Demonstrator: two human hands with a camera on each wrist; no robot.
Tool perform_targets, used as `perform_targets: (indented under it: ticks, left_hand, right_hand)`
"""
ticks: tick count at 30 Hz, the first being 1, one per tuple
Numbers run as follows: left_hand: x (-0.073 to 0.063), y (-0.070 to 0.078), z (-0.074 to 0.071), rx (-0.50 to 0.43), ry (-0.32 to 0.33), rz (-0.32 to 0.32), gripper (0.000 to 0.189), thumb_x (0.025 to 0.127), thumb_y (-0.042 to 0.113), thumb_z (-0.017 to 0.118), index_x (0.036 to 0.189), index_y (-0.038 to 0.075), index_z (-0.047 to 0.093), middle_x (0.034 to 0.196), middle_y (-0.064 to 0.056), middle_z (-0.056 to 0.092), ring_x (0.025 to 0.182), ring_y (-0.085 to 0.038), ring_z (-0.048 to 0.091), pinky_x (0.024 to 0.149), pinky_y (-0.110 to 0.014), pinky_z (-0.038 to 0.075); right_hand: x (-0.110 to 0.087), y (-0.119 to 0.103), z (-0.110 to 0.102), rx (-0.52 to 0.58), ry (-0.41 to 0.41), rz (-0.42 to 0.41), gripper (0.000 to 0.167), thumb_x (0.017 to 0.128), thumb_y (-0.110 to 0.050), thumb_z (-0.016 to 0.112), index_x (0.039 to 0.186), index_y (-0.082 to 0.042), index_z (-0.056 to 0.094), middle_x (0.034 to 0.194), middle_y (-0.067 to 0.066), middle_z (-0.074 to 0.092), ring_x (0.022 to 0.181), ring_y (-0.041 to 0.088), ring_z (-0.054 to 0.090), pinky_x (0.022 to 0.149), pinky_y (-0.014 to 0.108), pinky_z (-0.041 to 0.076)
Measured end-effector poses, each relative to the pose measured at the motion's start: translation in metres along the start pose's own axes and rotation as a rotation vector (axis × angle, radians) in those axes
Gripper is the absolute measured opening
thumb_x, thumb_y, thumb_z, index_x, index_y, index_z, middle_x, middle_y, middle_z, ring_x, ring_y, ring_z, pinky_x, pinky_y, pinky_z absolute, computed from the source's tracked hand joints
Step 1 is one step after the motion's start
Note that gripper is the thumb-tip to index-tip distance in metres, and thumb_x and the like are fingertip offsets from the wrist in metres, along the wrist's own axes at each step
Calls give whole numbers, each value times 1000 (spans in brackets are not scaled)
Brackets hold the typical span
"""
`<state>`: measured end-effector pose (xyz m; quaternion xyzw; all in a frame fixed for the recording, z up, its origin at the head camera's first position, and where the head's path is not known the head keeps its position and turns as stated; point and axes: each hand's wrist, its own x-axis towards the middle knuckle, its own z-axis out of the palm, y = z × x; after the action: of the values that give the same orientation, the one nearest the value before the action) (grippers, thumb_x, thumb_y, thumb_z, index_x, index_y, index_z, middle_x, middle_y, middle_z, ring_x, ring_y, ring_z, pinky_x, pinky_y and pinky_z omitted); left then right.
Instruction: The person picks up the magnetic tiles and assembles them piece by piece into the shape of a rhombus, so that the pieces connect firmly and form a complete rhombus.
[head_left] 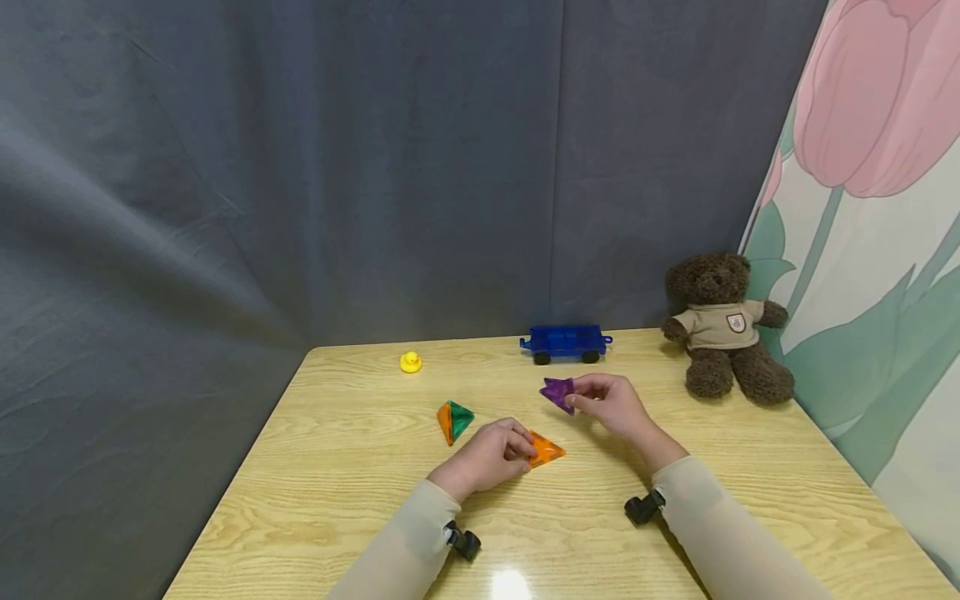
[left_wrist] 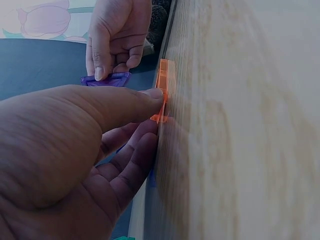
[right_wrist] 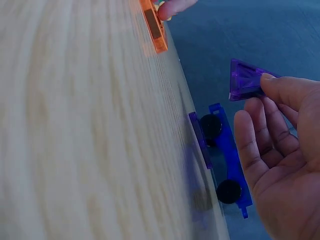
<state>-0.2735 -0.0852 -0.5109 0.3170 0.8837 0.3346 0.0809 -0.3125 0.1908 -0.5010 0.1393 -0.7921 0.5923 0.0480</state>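
My left hand (head_left: 491, 454) pinches an orange triangular magnetic tile (head_left: 546, 450) by its left edge; the tile lies flat on the table. In the left wrist view the thumb tip rests against that tile (left_wrist: 163, 90). My right hand (head_left: 611, 404) holds a purple triangular magnetic tile (right_wrist: 245, 80) between thumb and fingers, raised off the table. A second purple tile (right_wrist: 200, 140) lies on the tabletop below it. From the head view the two purple tiles overlap. Left of my left hand sits a joined orange and green tile piece (head_left: 461, 418).
At the back of the table (head_left: 337, 467) stands a blue toy wagon (head_left: 566, 342) with black wheels. A small yellow duck (head_left: 410, 362) is at the back left. A brown teddy bear (head_left: 720, 325) sits at the right rear, beside the flowered wall.
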Motion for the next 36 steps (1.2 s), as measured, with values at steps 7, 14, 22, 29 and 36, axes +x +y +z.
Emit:
perform_targets:
  ticks: [7,14,22,29,36]
  left_hand:
    - [-1,1,0,-27,8,-12,20,94,10,81,114,13,83,120,10,62,97,-3,61,84,-18,53]
    - [-1,0,1,-33,15,-21,20,94,11,81,113,15,83,119,11,61,96,-2,60,84,-18,53]
    - [-2,0,-1,-43,31,-27,19,93,11,82,111,15,83,117,11,61,97,-2,59,84,-19,53]
    - [-2,1,-1,-49,33,-32,19,92,10,82,110,15,83,117,11,62,98,-2,60,84,-19,53]
    - [-1,0,0,-78,35,-43,18,92,9,83,108,15,84,115,12,62,97,-3,60,83,-20,54]
  right_hand:
    - [-2,-2,5,-80,-36,-35,15,92,-3,80,103,5,76,91,17,73,78,24,65,64,25,54]
    - [1,9,8,-95,-48,-23,11,91,-10,83,98,-4,78,86,8,71,74,20,61,60,25,50]
    - [0,10,8,-90,-75,-22,10,92,-8,82,100,-3,77,86,8,70,75,21,61,61,26,51]
    - [-1,8,11,-108,-129,-2,9,92,-8,81,100,-6,76,88,6,69,77,22,61,63,27,52]
    - [-3,5,14,-117,-187,15,10,93,-11,81,99,-5,76,88,7,67,76,22,59,58,27,49]
